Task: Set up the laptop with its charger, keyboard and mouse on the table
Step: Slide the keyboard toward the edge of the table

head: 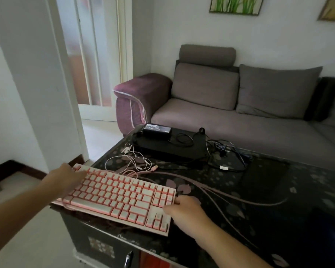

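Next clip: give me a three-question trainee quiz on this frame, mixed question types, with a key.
1. True or false: the laptop is open on the table.
2. Multiple choice: what lies on the laptop's lid? A) a mouse B) the charger brick C) a book
3. Short answer: which ends of the pink keyboard do the left hand and right hand hold?

Key:
1. False; its lid is closed.
2. B.
3. Left hand at the keyboard's left end, right hand at its right end by the number pad; the keyboard's near left corner overhangs the table edge.
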Motion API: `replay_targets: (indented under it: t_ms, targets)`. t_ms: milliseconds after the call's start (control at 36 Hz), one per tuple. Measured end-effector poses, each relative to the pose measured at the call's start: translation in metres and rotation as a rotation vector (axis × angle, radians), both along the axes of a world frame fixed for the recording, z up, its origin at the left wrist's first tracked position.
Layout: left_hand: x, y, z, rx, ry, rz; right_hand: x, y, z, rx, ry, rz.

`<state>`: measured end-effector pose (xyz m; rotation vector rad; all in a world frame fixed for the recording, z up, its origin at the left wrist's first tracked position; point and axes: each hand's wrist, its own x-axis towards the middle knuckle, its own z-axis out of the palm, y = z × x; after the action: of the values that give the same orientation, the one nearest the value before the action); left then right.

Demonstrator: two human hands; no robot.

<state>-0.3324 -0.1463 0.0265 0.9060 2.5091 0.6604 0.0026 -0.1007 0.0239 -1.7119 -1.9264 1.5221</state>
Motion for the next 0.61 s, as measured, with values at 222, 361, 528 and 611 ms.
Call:
replay_targets:
  t_ms: [222, 361, 528, 611]
  targets:
    - [-0.002, 0.025, -0.026, -0.134, 0.086, 0.023, -0.003, 0.009, -0.001, 0.067, 0.053, 0.034]
    - [0.000, 0.018, -0.022, -0.120, 0.071, -0.012, -0.010, 0.011, -0.001, 0.119, 0.018, -0.110]
    - [0.003, 0.019, -0.018, -0.115, 0.046, -0.009, -0.024, 0.030, 0.003, 0.413, -0.393, 0.000]
    - [0.020, 0.029, -0.011, -0.097, 0.225, -0.012, -0.043, 0.045, 0.002, 0.639, -0.481, 0.111]
